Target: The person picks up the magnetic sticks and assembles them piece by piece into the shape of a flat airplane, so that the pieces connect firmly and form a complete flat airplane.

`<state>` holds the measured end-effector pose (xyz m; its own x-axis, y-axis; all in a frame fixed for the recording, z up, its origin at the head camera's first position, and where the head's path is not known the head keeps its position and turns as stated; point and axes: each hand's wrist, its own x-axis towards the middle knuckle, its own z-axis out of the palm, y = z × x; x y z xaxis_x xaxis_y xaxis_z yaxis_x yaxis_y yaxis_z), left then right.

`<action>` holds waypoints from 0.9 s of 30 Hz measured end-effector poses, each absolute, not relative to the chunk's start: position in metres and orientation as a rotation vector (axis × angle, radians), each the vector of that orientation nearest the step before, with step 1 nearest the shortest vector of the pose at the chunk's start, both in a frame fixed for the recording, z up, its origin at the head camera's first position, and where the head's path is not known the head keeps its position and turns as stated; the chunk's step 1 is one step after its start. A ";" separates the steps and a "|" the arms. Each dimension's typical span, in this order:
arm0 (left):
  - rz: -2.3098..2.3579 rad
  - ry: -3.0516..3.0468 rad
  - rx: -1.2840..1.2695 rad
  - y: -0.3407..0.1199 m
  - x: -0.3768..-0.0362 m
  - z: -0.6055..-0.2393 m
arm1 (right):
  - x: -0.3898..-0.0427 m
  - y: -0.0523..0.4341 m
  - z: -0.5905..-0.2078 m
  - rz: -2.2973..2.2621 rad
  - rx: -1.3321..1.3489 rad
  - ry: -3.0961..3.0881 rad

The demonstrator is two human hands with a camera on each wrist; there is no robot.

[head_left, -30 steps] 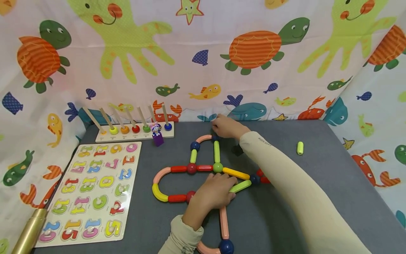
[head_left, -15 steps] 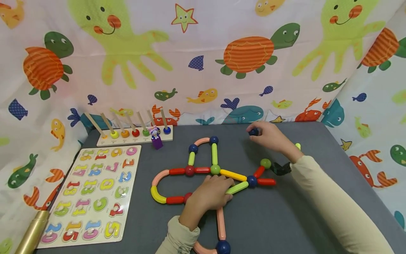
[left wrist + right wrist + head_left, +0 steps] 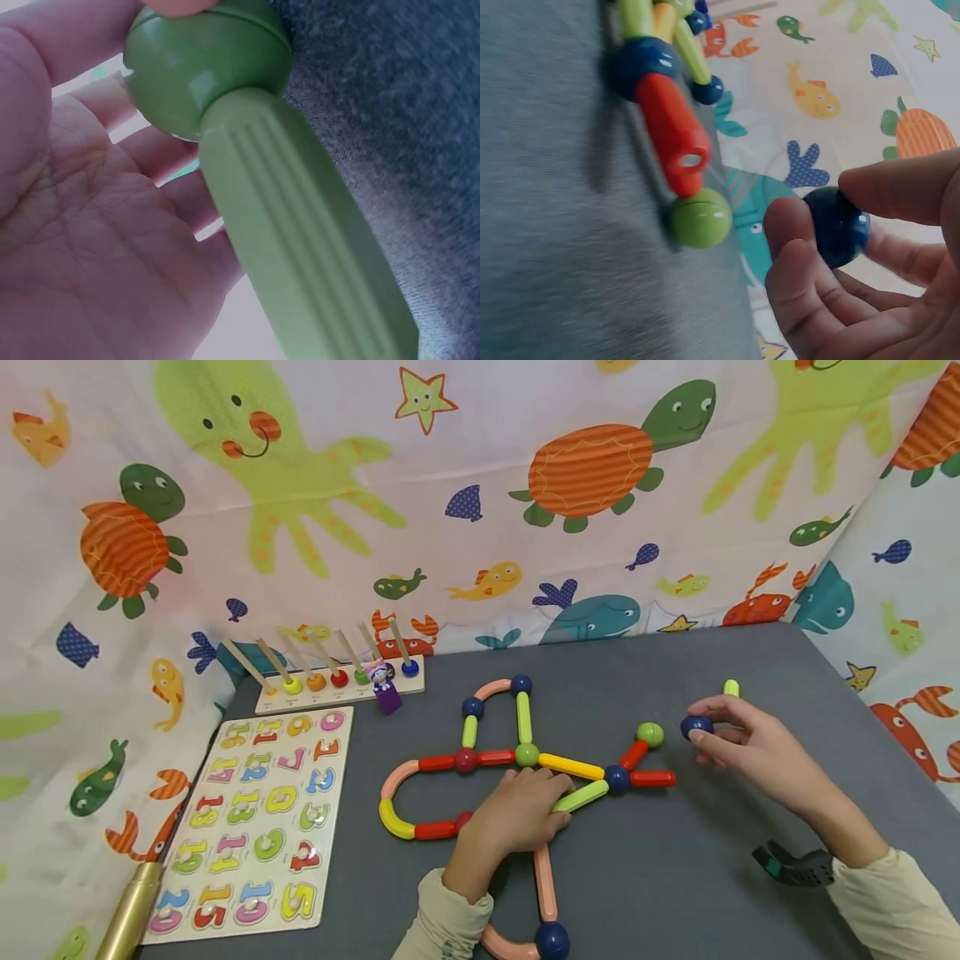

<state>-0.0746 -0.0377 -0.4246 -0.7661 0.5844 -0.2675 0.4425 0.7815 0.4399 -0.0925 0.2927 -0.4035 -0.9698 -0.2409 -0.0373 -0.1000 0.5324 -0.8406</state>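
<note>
Nearest me, a dark blue ball (image 3: pixel 552 938) sits at the bottom of the stick-and-ball figure (image 3: pixel 525 760), joined to a pink stick (image 3: pixel 545 881) that runs up toward my left hand (image 3: pixel 513 817). That hand lies palm down on the middle of the figure, fingers spread flat over the joint, gripping nothing. The left wrist view shows my open palm beside a light green stick (image 3: pixel 300 247) capped by a green ball (image 3: pixel 206 71), with a fingertip pressing the top of that ball.

To the right, my right hand (image 3: pixel 753 747) is over the grey table (image 3: pixel 675 877), well apart from my left. Its thumb and fingertips pinch a small dark blue ball (image 3: pixel 697 725); the right wrist view confirms the pinch on that ball (image 3: pixel 838 225). The ball is held just right of the figure's free end, near but not touching a green ball (image 3: pixel 649 733) on a red stick (image 3: pixel 633 753). A second red stick (image 3: pixel 652 779) points toward my right hand from a blue ball (image 3: pixel 617 777).

Behind the right hand, a short green piece (image 3: pixel 731 687) lies alone on the table.

On the left lies a number puzzle board (image 3: pixel 255 822), with a brass-coloured cylinder (image 3: pixel 131 914) at its near corner.

Further back, a wooden peg rack (image 3: pixel 337 681) stands with coloured rings on its pegs, and a small purple figure (image 3: pixel 386 689) in front of it. A sea-animal curtain (image 3: pixel 480 485) closes off the far side.
</note>
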 end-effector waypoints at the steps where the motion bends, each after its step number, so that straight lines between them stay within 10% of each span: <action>1: 0.500 2.580 0.775 -0.036 -0.074 -0.425 | -0.088 0.296 -0.405 -1.413 -0.283 2.606; 16: 0.512 2.585 0.758 -0.040 -0.073 -0.420 | -0.069 0.293 -0.418 -1.277 -0.347 2.565; 27: 0.534 2.557 0.770 -0.037 -0.075 -0.421 | -0.152 0.341 -0.439 -0.906 0.156 3.042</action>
<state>-0.0752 -0.0372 -0.4215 -0.7606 0.5879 -0.2754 0.4287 0.7734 0.4670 -0.1520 0.3406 -0.4393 -0.9945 0.1043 0.0062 0.0839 0.8327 -0.5473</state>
